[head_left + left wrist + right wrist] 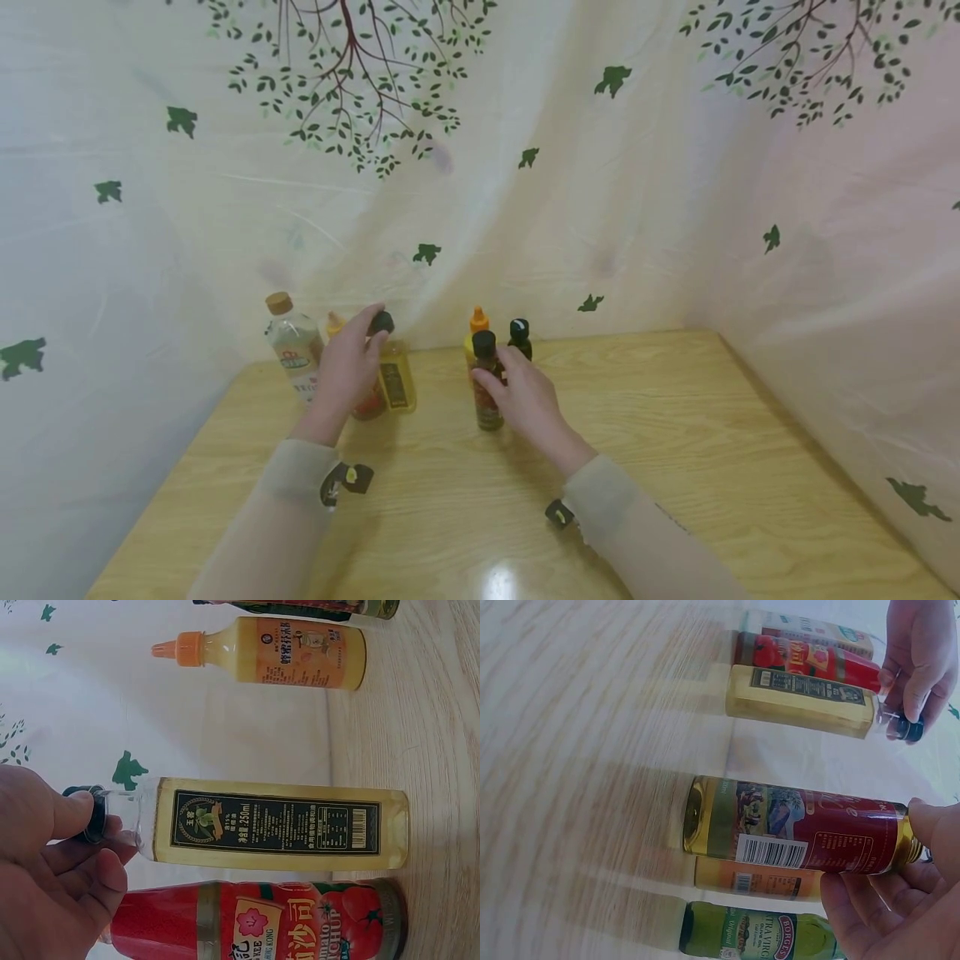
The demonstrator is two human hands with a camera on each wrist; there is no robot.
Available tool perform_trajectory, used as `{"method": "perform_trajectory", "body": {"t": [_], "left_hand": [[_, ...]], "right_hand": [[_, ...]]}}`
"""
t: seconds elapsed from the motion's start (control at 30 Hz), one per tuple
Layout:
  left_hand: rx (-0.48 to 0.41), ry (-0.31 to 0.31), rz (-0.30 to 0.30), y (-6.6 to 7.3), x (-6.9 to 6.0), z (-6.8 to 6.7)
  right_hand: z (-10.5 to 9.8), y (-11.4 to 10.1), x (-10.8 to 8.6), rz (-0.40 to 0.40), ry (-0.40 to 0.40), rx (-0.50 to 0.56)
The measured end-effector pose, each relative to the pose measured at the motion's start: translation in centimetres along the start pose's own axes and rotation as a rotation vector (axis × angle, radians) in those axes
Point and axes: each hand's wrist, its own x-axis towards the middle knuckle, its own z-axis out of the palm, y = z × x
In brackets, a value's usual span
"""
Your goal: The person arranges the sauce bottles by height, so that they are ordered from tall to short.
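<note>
Left hand [347, 371]: fingers clamped on black-labelled oil bottle [281, 826]; ketchup bottle [300, 921] beside
Right hand [528, 400]: fingers clamped on red-labelled oil bottle [795, 825]; Borges olive-oil bottle [757, 932] near

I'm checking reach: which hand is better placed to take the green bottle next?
Probably the right hand: it is nearer the green bottle, though it must first release the red-labelled bottle. The left hand, farther off, holds the black-labelled bottle.
</note>
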Motion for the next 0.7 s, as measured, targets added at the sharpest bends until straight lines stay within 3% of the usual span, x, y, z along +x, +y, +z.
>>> {"method": "perform_trajectory", "body": {"t": [0.7], "left_hand": [[0.001, -0.052, -0.009, -0.03, 0.01, -0.3]], "right_hand": [[-0.08, -0.24, -0.11, 0.012, 0.001, -0.001]]}}
